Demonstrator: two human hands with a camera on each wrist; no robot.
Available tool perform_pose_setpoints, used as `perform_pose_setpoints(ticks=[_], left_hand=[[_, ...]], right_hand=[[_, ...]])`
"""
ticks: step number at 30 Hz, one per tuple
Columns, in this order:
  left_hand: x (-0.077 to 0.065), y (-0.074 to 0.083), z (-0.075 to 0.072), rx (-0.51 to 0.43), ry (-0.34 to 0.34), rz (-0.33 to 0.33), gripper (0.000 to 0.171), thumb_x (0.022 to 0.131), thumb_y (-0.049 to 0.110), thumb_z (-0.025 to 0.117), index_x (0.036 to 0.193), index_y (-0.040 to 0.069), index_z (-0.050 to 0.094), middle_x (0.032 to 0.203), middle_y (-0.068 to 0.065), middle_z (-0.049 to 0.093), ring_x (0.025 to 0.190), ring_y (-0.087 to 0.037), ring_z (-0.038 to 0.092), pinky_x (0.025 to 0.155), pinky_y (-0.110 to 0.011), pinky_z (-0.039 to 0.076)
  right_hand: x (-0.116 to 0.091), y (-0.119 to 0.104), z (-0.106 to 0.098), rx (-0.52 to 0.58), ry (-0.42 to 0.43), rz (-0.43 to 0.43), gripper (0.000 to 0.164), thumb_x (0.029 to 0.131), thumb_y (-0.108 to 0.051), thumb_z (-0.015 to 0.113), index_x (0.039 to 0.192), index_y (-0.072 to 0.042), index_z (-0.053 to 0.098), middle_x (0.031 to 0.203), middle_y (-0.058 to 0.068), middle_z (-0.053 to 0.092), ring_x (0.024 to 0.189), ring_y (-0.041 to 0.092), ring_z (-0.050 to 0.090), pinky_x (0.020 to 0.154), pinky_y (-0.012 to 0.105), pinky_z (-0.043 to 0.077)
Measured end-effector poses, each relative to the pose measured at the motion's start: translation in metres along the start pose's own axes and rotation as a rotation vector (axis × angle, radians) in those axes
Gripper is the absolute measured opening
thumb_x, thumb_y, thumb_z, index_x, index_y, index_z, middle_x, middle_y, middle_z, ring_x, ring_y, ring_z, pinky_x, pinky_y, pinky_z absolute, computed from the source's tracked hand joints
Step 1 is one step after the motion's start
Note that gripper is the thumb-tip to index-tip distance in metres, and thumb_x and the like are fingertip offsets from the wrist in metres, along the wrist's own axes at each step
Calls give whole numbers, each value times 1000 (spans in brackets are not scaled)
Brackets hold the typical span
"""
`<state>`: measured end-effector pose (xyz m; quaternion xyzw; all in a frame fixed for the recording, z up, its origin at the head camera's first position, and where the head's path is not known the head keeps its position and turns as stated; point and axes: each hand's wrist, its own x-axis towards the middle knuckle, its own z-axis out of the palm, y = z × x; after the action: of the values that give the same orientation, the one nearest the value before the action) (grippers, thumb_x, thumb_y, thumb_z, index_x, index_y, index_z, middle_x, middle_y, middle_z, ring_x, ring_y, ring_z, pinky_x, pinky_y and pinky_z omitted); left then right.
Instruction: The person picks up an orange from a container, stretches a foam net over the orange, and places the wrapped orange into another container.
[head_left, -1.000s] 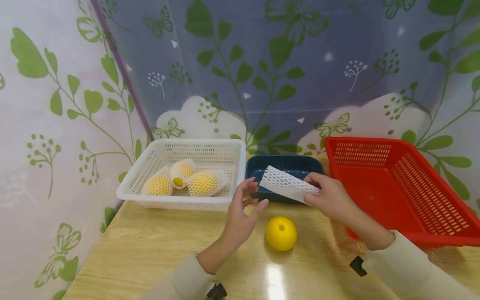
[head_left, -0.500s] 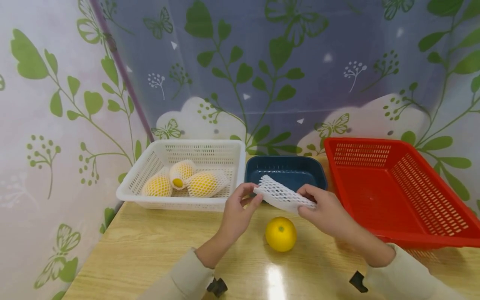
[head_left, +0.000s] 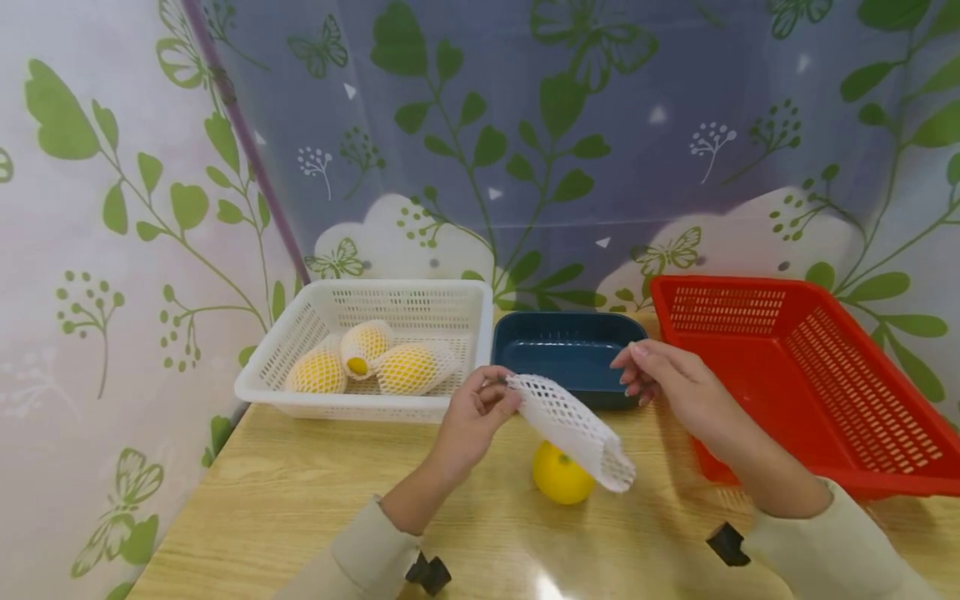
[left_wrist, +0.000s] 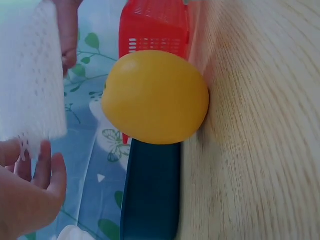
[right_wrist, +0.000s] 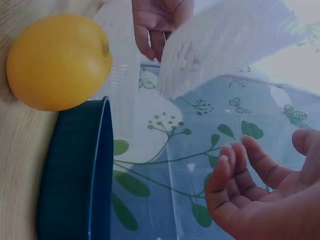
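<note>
My left hand (head_left: 468, 421) pinches one end of a white foam fruit net (head_left: 566, 421), whose other end hangs down to the right with its mouth open. Behind and below the net, a yellow round fruit (head_left: 558, 479) stands on the table, partly covered by it in the head view. In the left wrist view the whole fruit (left_wrist: 156, 97) shows, apart from the net. My right hand (head_left: 693, 392) is off to the right of the net, holding nothing, its fingers loosely bent, as the right wrist view also shows for the hand (right_wrist: 265, 195).
A white basket (head_left: 360, 407) at the left holds several yellow fruits (head_left: 405, 369) in foam nets. A dark blue tray (head_left: 570, 329) stands behind the hands. The large red basket (head_left: 757, 400) is at the right, on the wooden table (head_left: 300, 500).
The left hand has taken hold of the net's left end. The right hand has let go and drawn away to the right, and the net's free end has dropped in front of the fruit.
</note>
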<state>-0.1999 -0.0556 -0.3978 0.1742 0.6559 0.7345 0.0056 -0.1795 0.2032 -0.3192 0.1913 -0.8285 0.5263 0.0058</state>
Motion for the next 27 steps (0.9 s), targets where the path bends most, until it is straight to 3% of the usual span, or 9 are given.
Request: perform_pose_setpoints(ticks=[5, 8, 13, 18, 23, 27], left_hand=[[-2, 3, 1, -95, -106, -44, 38, 96, -1, 56, 130, -5, 40, 88, 9, 67, 85, -9, 60, 83, -26, 53], [-2, 2, 4, -112, -141, -63, 40, 97, 2, 56, 131, -4, 38, 89, 9, 67, 86, -9, 61, 83, -25, 53], [-3, 1, 9, -136, -163, -87, 39, 97, 2, 55, 132, -3, 37, 91, 8, 67, 89, -10, 63, 83, -27, 54], [-3, 1, 10, -124, -170, -108, 39, 98, 5, 56, 132, 0, 38, 92, 6, 67, 89, -10, 64, 82, -28, 54], [-5, 0, 10, -62, -200, -105, 40, 98, 9, 57, 133, 2, 40, 96, -1, 67, 91, -10, 64, 82, -30, 55], [-6, -2, 13, -20, -220, -86, 40, 96, 5, 58, 132, 0, 41, 96, -7, 67, 88, -9, 64, 80, -27, 55]], right_hand=[[6, 11, 8, 63, -127, 89, 42, 107, -27, 36, 121, 7, 56, 103, 13, 61, 92, 22, 61, 79, 29, 53], [8, 18, 17, 115, -234, 92, 47, 107, -29, 34, 132, 9, 49, 117, 22, 60, 103, 30, 62, 90, 34, 52], [8, 25, 28, 233, -355, 122, 57, 107, -37, 33, 144, 6, 36, 132, 23, 55, 118, 32, 56, 105, 45, 41], [7, 28, 32, 305, -383, 130, 53, 106, -31, 38, 142, 7, 39, 129, 19, 58, 113, 24, 58, 105, 38, 42], [6, 34, 37, 316, -402, 111, 47, 104, -25, 44, 137, 8, 45, 131, 17, 57, 113, 20, 58, 103, 40, 43], [4, 38, 41, 312, -394, 107, 38, 102, -21, 50, 125, 9, 50, 116, 15, 61, 104, 20, 59, 96, 34, 48]])
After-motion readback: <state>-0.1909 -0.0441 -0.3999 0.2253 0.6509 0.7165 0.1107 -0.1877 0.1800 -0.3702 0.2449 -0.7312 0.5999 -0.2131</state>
